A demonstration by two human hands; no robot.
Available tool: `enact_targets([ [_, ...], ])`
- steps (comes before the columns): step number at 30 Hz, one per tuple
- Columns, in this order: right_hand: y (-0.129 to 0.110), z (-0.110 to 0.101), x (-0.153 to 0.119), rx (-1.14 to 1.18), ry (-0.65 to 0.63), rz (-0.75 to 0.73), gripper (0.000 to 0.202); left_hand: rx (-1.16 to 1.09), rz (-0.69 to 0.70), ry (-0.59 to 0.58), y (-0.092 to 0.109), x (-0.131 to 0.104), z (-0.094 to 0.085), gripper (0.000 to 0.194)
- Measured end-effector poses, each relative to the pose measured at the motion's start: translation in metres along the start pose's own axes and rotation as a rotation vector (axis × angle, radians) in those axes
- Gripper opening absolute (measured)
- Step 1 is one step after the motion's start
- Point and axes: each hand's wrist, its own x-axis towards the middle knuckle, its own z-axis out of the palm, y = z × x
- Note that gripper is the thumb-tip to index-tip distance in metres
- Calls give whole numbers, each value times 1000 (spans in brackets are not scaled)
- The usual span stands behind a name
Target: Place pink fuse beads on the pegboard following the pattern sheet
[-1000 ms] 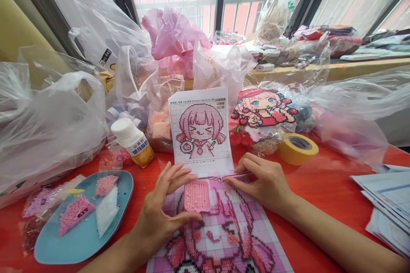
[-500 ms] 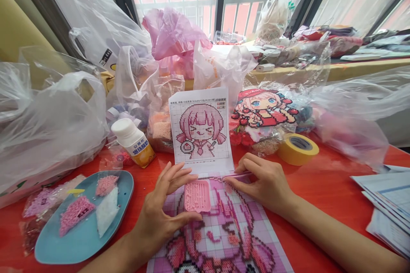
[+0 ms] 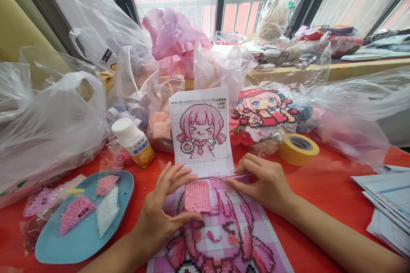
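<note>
In the head view, the left hand (image 3: 163,204) is spread around a pink tray (image 3: 197,196) of beads; whether it grips, I can't tell. The right hand (image 3: 265,179) pinches a slim pink tool (image 3: 238,175) at the far end of the bead picture (image 3: 218,234). The tray looks light and stiff, best held by its side walls; its loose beads probably spill easily. Beyond both hands, a propped chart (image 3: 201,132) limits reach; a plate (image 3: 64,247) lies left of the left hand, a tape roll (image 3: 299,149) beyond the right.
</note>
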Motion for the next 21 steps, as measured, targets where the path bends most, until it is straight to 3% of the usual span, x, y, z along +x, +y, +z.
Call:
enact_targets([
  [13,1,0,0,14,16,-1,33,0,-12,10,-2,-1,0,87],
  [21,-10,-2,4,299,-1,-94,5,14,8,1,-1,1,1,86],
])
